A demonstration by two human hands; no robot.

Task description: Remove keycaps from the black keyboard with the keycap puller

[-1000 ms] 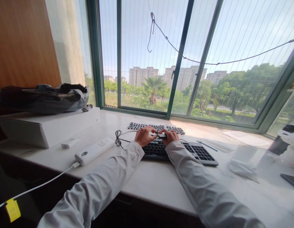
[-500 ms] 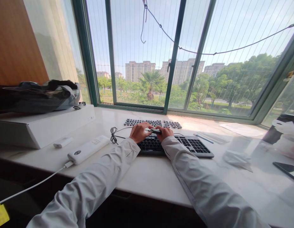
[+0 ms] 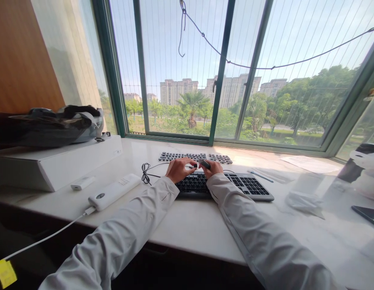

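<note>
The right hand (image 3: pixel 213 168) pinches a small dark tool (image 3: pixel 204 163) tilted over the keyboard (image 3: pixel 250 187); the left hand (image 3: pixel 178 169), fingers curled, sits just left.

Black-keyed keyboard (image 3: pixel 235 186) in a grey frame, white power bank (image 3: pixel 113 192), white marbled table (image 3: pixel 187 225), green window frame (image 3: pixel 219 72).

An office: keyboard (image 3: pixel 235 185) on a window-side desk (image 3: pixel 190 225).
</note>
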